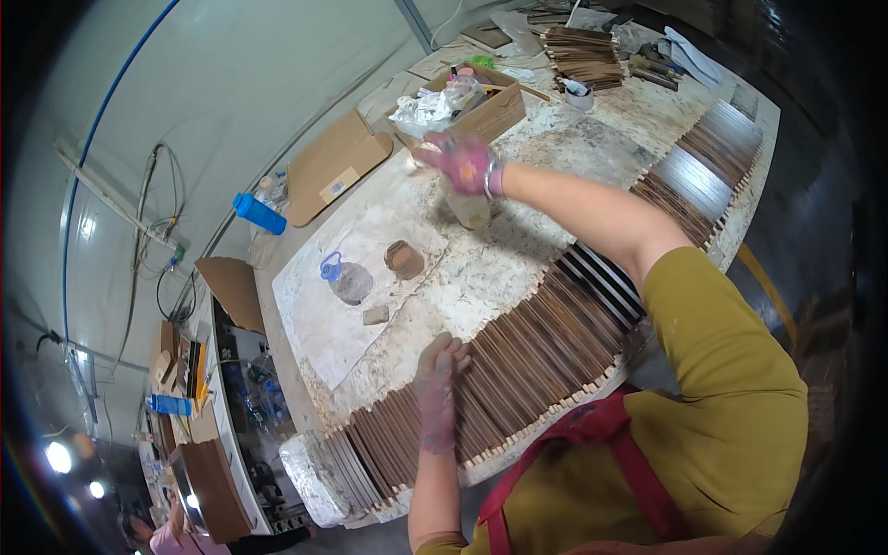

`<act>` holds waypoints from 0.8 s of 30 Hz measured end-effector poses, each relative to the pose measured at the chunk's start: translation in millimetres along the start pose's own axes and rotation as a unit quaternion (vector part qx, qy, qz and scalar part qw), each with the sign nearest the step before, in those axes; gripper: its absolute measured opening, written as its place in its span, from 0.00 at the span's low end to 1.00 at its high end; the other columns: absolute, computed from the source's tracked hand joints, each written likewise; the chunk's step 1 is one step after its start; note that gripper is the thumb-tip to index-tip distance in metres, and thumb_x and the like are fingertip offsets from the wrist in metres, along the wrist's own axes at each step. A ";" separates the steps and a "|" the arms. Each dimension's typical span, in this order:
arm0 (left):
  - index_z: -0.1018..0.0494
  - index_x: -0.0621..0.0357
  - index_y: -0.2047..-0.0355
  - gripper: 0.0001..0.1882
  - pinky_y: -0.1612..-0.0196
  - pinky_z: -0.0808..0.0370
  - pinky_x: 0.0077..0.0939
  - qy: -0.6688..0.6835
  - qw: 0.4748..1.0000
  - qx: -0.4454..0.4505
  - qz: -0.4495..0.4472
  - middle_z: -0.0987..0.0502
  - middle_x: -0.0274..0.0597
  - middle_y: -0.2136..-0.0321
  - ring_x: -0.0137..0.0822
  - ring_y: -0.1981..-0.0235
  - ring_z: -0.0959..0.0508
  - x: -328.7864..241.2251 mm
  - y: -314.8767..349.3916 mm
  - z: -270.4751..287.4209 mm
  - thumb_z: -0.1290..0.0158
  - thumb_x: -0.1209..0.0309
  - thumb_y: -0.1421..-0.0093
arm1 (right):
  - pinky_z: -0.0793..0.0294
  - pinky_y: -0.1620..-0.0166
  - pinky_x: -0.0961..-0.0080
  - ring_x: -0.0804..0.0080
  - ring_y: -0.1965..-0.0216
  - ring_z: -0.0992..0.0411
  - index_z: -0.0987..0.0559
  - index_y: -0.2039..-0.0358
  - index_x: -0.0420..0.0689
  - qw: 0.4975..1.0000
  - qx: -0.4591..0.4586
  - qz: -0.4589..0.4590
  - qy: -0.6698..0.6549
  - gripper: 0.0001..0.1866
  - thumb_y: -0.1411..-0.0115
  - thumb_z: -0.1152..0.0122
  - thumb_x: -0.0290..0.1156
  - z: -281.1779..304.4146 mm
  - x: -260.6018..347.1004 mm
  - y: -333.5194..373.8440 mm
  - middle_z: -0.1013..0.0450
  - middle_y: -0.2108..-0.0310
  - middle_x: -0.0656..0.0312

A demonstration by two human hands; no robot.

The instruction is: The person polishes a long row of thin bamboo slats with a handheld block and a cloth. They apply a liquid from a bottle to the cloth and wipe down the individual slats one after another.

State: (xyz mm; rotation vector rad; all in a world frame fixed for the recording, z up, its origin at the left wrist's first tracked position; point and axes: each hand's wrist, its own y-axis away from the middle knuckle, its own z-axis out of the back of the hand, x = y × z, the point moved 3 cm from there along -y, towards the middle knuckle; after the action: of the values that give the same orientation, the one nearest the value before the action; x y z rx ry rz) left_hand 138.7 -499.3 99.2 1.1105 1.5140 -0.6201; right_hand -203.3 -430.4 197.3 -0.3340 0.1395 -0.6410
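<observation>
My right hand [462, 166], in a pinkish glove and smeared by motion, is closed around the top of a translucent bottle [467, 209]. A white part, perhaps a spray head, shows beside its fingers. My left hand [437, 388], in a stained glove, lies on a long row of dark brown wooden strips [527, 356], its fingers stretched out toward the row's far edge. The strips lie side by side along the table's near edge. Darker, glossy strips [601, 282] continue the row under my right arm.
On a white sheet [310, 305] stand a clear jug with a blue handle [350, 280], a brown-filled cup [403, 260] and a small block [375, 315]. Behind are flat cardboard [333, 166], a blue bottle [259, 214] and a cluttered box [495, 116]. Another person [176, 536] is at lower left.
</observation>
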 end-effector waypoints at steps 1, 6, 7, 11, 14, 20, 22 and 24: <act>0.36 0.69 0.43 0.28 0.47 0.26 0.32 -0.002 1.000 0.006 0.009 0.27 0.47 0.54 0.38 0.53 0.25 1.2 -7.9 1.8 0.45 0.61 0.36 | 0.37 0.37 0.57 0.47 0.35 0.42 0.39 0.34 0.56 0.999 -0.036 -0.005 -0.020 0.38 0.48 0.41 0.34 -1.8 9.0 7.3 0.45 0.34 0.49; 0.36 0.69 0.43 0.26 0.45 0.28 0.30 -0.055 0.995 0.083 0.022 0.26 0.46 0.52 0.35 0.52 0.25 -0.7 -68.7 -4.9 0.45 0.64 0.35 | 0.36 0.38 0.56 0.49 0.36 0.41 0.38 0.35 0.56 0.992 -0.079 0.000 -0.095 0.37 0.47 0.41 0.36 -10.7 8.3 24.8 0.48 0.33 0.50; 0.36 0.69 0.42 0.27 0.45 0.28 0.29 -0.064 0.994 0.088 0.019 0.26 0.46 0.52 0.35 0.52 0.25 -7.2 -85.0 -14.3 0.45 0.64 0.35 | 0.36 0.38 0.58 0.49 0.36 0.42 0.38 0.35 0.56 0.994 -0.068 -0.017 -0.088 0.37 0.47 0.40 0.35 -8.0 7.9 25.3 0.48 0.33 0.50; 0.42 0.67 0.37 0.35 0.41 0.33 0.28 -0.230 0.963 0.092 -0.105 0.32 0.49 0.43 0.39 0.43 0.31 6.5 -163.6 -34.5 0.41 0.67 0.39 | 0.40 0.35 0.60 0.48 0.34 0.45 0.39 0.34 0.55 0.971 -0.155 -0.078 -0.163 0.37 0.47 0.42 0.31 -19.6 -25.2 45.7 0.48 0.33 0.49; 0.43 0.61 0.35 0.39 0.37 0.38 0.33 -0.390 0.879 0.097 -0.257 0.36 0.53 0.39 0.44 0.38 0.35 8.5 -211.1 -69.1 0.39 0.65 0.43 | 0.46 0.32 0.61 0.48 0.33 0.48 0.39 0.34 0.53 0.924 -0.236 -0.156 -0.259 0.38 0.49 0.45 0.30 -46.5 -81.0 84.5 0.45 0.35 0.48; 0.45 0.47 0.34 0.55 0.38 0.45 0.49 -0.705 0.603 0.091 -0.362 0.39 0.51 0.40 0.47 0.39 0.37 25.3 -278.1 -158.3 0.30 0.52 0.61 | 0.46 0.32 0.63 0.49 0.34 0.46 0.41 0.34 0.50 0.838 -0.279 -0.263 -0.389 0.41 0.52 0.48 0.24 -103.5 -129.8 148.2 0.45 0.35 0.45; 0.44 0.46 0.34 0.54 0.38 0.44 0.49 -0.706 0.583 0.104 -0.388 0.36 0.49 0.44 0.46 0.41 0.35 34.5 -291.1 -171.1 0.30 0.53 0.61 | 0.38 0.36 0.64 0.52 0.35 0.44 0.42 0.33 0.50 0.763 -0.246 -0.330 -0.498 0.42 0.53 0.47 0.25 -124.3 -142.9 163.4 0.44 0.36 0.47; 0.41 0.44 0.36 0.51 0.39 0.43 0.47 -0.705 0.575 0.114 -0.399 0.32 0.45 0.50 0.45 0.45 0.33 42.3 -304.7 -165.4 0.30 0.57 0.61 | 0.29 0.48 0.76 0.65 0.50 0.30 0.45 0.31 0.44 0.601 -0.185 -0.396 -0.669 0.46 0.56 0.50 0.19 -118.8 -127.8 168.2 0.34 0.41 0.55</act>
State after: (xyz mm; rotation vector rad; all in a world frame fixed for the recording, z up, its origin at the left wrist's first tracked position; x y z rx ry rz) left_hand -205.7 -474.1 46.7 -0.2473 0.3167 -1.7871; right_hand -237.5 -257.8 30.8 -1.2526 -1.4592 -1.0777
